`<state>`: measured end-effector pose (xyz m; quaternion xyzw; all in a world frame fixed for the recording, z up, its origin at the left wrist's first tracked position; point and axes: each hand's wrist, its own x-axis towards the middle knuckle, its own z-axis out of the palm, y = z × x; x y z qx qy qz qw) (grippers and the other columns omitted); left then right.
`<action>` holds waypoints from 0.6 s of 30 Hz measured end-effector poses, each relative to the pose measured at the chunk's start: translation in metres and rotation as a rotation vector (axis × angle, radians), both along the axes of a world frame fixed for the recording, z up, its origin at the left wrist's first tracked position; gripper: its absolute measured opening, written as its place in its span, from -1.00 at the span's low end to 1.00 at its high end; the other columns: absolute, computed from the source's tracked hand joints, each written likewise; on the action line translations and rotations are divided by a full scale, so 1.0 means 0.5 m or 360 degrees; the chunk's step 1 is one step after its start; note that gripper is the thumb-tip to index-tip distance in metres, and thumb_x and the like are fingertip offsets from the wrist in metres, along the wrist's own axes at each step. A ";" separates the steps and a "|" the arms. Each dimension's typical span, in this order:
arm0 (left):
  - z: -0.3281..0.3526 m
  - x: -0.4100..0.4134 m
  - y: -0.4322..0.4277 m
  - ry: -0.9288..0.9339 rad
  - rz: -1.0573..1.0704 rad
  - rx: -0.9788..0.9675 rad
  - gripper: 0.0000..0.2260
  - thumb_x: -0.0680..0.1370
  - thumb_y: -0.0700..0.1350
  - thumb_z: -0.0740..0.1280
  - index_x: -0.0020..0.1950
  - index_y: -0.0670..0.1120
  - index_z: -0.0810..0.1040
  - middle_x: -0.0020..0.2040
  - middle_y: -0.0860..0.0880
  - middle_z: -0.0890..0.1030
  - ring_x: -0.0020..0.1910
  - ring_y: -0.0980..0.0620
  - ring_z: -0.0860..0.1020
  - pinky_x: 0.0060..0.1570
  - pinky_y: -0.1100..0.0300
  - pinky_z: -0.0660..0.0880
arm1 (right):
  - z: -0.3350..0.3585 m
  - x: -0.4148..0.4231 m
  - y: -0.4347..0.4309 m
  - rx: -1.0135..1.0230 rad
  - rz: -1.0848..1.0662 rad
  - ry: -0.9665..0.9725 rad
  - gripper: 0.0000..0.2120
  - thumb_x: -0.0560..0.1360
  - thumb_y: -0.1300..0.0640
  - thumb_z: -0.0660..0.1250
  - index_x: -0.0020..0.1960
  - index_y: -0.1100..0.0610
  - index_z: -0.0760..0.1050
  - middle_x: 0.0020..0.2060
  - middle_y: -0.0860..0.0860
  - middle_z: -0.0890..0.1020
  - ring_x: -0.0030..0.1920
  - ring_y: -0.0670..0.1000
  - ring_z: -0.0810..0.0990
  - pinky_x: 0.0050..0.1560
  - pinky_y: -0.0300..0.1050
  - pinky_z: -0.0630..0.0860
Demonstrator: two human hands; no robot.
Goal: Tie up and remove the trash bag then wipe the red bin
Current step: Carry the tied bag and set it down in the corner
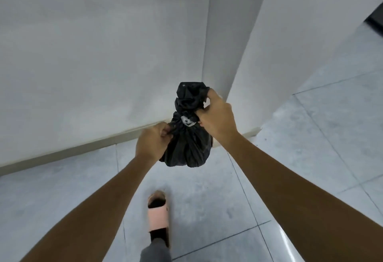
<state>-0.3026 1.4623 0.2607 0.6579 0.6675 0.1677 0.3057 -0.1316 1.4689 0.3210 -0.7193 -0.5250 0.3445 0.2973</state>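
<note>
The person stands close to a white wall and holds a black bag out in front of them with both bare arms stretched forward. The bag hangs in the air, clear of the floor, between the two hands, and in front of the place where the wall meets a jutting white corner.

Its lower part is a full, rounded bundle. Above that the plastic is drawn in to a tight neck, and a crumpled tuft of gathered plastic stands up over the neck. A small pale patch shows on the plastic just under the neck.

The left hand is at the bag's left side, just below the neck, with thumb and fingers closed in a pinch on a fold of the plastic. The right hand is higher, at the right of the neck, its fingers curled into the gathered plastic so that it grips the bag there. The two hands are apart, with the bag's neck between them.

Below, a foot in a pink slipper is planted on the grey tiled floor, almost under the bag, with a grey trouser leg at the bottom edge. A pale skirting runs along the foot of the wall.
</note>
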 end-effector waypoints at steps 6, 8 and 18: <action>-0.319 0.006 0.185 0.0216 -0.0154 0.0079 -0.90 0.51 -0.17 0.33 -0.04 -0.14 0.62 -0.12 -0.15 0.68 -0.11 -0.17 0.59 -0.19 0.21 0.35 | -0.319 -0.019 0.163 0.0213 0.0127 -0.0417 -0.59 0.47 0.26 0.26 0.30 0.09 0.44 -0.10 0.19 0.63 -0.07 0.28 0.60 -0.01 0.09 0.57; -0.417 0.004 0.228 0.0278 -0.0220 0.0036 -0.88 0.52 -0.17 0.32 0.00 -0.16 0.61 -0.08 -0.18 0.67 -0.04 -0.22 0.58 -0.13 0.16 0.38 | -0.423 -0.026 0.205 0.0166 0.0121 -0.0458 -0.65 0.48 0.28 0.25 0.25 0.10 0.48 -0.09 0.20 0.64 -0.07 0.28 0.60 -0.03 0.02 0.57; -0.629 0.028 0.314 0.0046 0.0011 -0.0277 -0.88 0.48 -0.23 0.33 -0.03 -0.15 0.64 -0.07 -0.10 0.68 -0.01 -0.10 0.60 -0.08 0.25 0.44 | -0.662 0.008 0.303 -0.0134 0.0044 -0.0423 -0.79 0.52 0.30 0.24 0.14 0.28 0.47 -0.01 0.28 0.61 -0.04 0.28 0.62 0.08 0.04 0.57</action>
